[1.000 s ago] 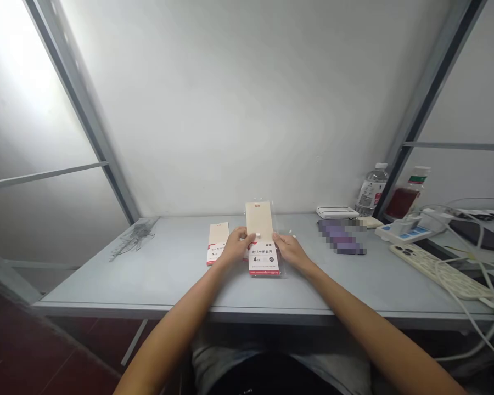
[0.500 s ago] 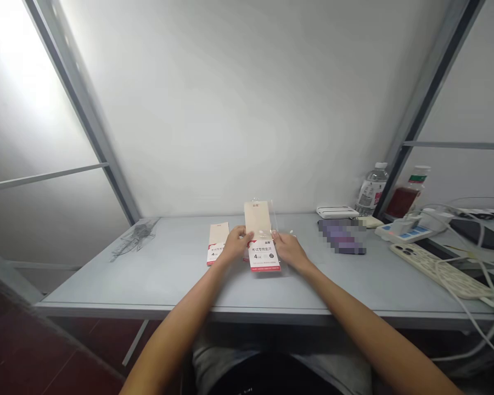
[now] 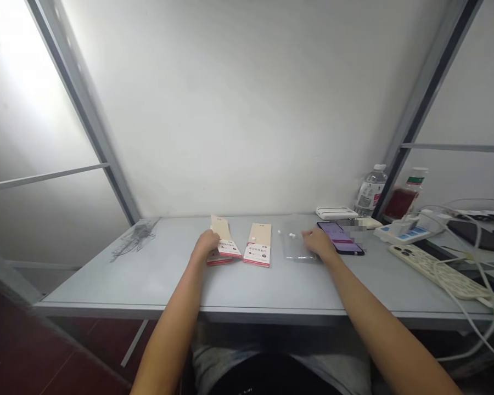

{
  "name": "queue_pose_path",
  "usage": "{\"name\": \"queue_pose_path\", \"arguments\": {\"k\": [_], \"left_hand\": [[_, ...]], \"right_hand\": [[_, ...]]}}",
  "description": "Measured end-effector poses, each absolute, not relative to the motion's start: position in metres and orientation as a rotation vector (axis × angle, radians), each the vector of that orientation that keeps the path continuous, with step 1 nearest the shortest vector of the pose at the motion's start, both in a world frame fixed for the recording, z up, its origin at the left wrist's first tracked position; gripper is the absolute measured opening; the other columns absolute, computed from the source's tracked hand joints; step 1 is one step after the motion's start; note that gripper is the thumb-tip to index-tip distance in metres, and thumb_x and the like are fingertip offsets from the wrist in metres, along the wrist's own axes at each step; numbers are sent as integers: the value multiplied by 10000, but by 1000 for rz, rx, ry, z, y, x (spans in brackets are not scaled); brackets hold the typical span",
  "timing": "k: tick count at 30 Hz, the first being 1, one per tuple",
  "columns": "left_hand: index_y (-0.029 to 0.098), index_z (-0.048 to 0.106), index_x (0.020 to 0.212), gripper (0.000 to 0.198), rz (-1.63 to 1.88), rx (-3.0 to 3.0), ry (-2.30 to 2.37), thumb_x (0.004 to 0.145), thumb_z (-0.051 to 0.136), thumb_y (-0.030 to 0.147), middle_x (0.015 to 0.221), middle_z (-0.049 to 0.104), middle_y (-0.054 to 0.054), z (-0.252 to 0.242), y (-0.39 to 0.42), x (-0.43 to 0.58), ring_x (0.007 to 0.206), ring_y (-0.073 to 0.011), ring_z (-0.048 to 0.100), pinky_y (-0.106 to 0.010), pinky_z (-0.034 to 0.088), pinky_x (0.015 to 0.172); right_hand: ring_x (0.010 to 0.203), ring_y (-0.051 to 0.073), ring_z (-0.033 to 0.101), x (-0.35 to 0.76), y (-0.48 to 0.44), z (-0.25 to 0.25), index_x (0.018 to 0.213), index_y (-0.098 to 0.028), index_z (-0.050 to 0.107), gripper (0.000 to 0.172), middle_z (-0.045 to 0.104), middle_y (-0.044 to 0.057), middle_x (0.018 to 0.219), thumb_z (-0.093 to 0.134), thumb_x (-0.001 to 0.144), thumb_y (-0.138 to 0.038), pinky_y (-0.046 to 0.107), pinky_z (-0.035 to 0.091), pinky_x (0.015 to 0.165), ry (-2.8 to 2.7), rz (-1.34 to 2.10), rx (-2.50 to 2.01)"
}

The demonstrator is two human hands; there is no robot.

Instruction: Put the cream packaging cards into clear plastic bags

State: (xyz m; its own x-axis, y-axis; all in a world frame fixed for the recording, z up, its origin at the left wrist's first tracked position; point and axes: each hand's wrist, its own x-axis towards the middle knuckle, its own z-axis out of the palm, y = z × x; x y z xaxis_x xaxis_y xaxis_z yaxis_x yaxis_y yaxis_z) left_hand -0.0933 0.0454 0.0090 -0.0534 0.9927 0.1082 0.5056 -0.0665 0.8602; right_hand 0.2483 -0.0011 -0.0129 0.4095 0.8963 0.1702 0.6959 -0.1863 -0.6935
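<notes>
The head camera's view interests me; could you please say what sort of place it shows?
It looks like a small desk booth or workstation: a grey table stands against a pale wall between grey frame posts, with a power strip at its right side.

Grey surface stood against a white wall, grey posts slanting up both sides with crossbars. Dark red floor showed lower left. Light was brightest upper left, dimmer right.
</notes>
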Motion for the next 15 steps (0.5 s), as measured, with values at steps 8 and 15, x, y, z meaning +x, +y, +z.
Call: {"name": "queue_pose_path", "arguments": {"k": [8,15], "left_hand": [[127,497,1020,315,651,1711,2189,732,473,251,1166,497,-190,20,33,-86,1112,-322,430,-399,375,804],[183,542,978,487,620,2396,1894,742,411,589,1025,581,-94,12,13,-41,1026,-257,471,-390,342,855]], "right_hand": [[997,300,538,250,-3,-15,1072,-150,552,375,584,168,1060,404,824,-389,391,405,775,-1464,180,-2362],[981,274,512,247,-3,-13,1100,-134,546,404,549,168,1035,408,814,-384,373,394,782,-1389,-50,-2157]]}}
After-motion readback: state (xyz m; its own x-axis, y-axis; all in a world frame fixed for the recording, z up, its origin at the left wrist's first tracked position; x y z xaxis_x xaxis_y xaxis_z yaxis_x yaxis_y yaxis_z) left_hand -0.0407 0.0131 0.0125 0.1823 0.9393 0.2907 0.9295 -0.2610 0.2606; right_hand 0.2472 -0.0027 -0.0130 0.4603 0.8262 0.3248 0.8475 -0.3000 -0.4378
